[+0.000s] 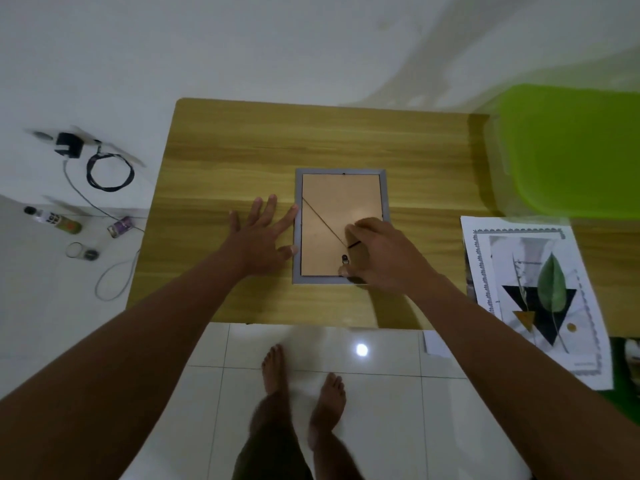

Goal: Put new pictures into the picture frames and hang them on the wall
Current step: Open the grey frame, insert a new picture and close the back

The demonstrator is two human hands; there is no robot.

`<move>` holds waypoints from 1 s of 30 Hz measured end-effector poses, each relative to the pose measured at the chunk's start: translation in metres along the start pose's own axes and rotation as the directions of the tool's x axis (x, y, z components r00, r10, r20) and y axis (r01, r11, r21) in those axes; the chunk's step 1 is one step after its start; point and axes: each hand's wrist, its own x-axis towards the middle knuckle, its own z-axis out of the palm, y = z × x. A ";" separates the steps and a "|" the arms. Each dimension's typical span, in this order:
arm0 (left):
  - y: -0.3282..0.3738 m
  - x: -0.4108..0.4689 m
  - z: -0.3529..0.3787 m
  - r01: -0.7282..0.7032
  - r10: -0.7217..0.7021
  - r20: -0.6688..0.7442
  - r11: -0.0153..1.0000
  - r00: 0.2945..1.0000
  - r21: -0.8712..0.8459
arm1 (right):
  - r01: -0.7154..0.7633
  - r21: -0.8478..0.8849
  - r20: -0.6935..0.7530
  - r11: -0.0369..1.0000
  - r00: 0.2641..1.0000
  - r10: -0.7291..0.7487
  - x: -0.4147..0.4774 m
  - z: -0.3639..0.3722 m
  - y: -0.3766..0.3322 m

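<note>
Left hand (258,233): flat, fingers spread, fingertips touching picture frame (332,202) left edge.
Right hand (377,251): curled over frame's near-right corner; grip unclear.
Bench (242,150): runs on beyond fingertips.

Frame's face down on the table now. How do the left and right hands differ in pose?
The left hand lies flat with fingers spread straight; the right hand is curled. The left hand rests on the table with fingertips against the left edge of the picture frame; the right hand sits over its lower right backing. Whether the right hand pinches anything is hidden. Both touch the same frame.
</note>
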 end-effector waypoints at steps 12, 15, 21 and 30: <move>0.000 0.000 0.001 0.004 -0.004 -0.026 1.000 1.000 -0.022 | -0.246 0.123 -0.180 0.961 0.947 0.266 0.043 0.007 -0.032; 0.000 0.000 0.001 0.002 -0.003 -0.031 0.999 1.000 -0.041 | -0.258 0.154 -0.180 0.954 0.942 0.284 0.038 0.006 -0.033; 0.000 0.000 0.001 0.004 -0.005 -0.036 1.000 0.999 -0.029 | -0.280 0.236 -0.217 0.931 0.918 0.331 0.037 0.003 -0.036; 0.001 -0.001 0.002 0.005 -0.006 -0.036 0.999 0.999 -0.045 | -0.235 0.303 -0.269 0.924 0.909 0.319 0.035 -0.002 -0.039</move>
